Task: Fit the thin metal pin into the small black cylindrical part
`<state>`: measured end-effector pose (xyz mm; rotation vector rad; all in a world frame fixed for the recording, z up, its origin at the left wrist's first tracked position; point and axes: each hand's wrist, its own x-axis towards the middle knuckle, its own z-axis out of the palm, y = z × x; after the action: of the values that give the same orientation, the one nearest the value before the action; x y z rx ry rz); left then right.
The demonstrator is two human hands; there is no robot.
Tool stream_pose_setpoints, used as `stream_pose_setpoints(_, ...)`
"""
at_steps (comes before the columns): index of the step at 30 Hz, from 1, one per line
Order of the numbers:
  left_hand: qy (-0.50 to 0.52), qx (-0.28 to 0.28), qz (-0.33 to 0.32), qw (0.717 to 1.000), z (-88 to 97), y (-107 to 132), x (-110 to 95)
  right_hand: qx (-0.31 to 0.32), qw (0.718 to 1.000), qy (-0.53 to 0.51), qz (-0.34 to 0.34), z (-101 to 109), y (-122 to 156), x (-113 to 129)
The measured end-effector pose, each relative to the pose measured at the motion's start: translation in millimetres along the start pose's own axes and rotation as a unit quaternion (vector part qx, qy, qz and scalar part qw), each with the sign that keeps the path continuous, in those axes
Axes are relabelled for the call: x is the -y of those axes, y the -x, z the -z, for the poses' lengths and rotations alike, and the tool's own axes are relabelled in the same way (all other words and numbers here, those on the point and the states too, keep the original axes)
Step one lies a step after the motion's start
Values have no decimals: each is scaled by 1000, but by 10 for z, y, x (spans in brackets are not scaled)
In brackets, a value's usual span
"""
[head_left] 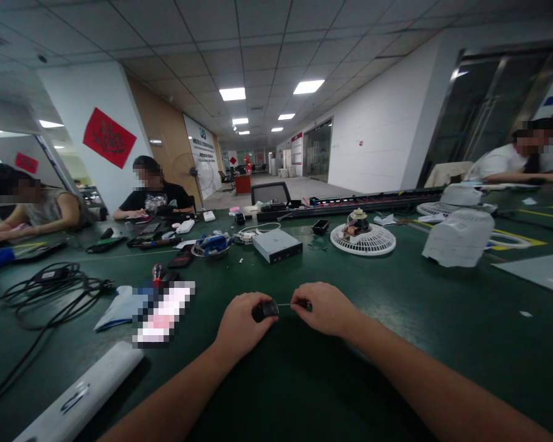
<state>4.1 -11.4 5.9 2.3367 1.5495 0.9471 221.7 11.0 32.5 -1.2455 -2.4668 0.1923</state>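
Observation:
My left hand (243, 325) is closed around a small dark block-like part (270, 308), just above the green table. What kind of part it is, I cannot make out. My right hand (325, 309) pinches a screwdriver (284, 305), its thin metal shaft pointing left at the dark part. The shaft's tip reaches the part's right side, though contact is not clear. Fingers cover most of the screwdriver's handle. Beyond both hands lies a silver disc drive (276, 244).
A white fan grille with a motor (363, 238) and white plastic housings (461, 238) stand right. Left are coiled black cables (58, 288), a red-handled screwdriver (157, 274), a blue-white packet (122, 307) and a long white casing (80, 393). Several people sit around the green table (410, 319).

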Motion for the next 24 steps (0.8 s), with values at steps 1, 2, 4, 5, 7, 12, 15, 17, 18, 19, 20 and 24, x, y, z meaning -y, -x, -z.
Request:
stream_pose_setpoints(1,1,-2,-1,1000,0,1,-2,4,1000,-5,8,-2,4,-1)
stream_pose_setpoints(2,0,0,-2,1000,3,3,-6,11,1000,-19,17,-4,7,-5)
stream_pose_setpoints(4,-3,16,-11,1000,13,9,-16,24,998,-60,29,-9,7,-16)
stream_pose_setpoints(5,-6,24,-17,1000,19,11,-22,24,996,-79,26,-12,3,-23)
stream_pose_setpoints(7,-12,28,-27,999,27,15,-29,12,996,-92,0,-16,-8,-34)
stream_pose_setpoints(12,-18,8,-25,999,22,14,-32,21,998,-46,-35,-21,-4,-2)
stream_pose_setpoints(15,-22,10,-17,1000,24,11,-40,47,997,-47,-42,-21,11,38)
stream_pose_setpoints(17,-26,2,-4,1000,26,6,-42,43,996,-22,-69,-11,6,44)
stream_pose_setpoints(18,-28,-3,4,1000,26,3,-39,36,996,-8,-85,-3,0,39)
stream_pose_setpoints(19,-29,-6,13,999,25,0,-33,31,994,-1,-102,6,-8,30)
stream_pose_setpoints(20,-28,-8,23,999,23,-4,-24,30,993,-7,-115,15,-16,22)
stream_pose_setpoints(24,-10,-9,63,998,2,-11,32,57,985,-101,-127,0,-27,20)
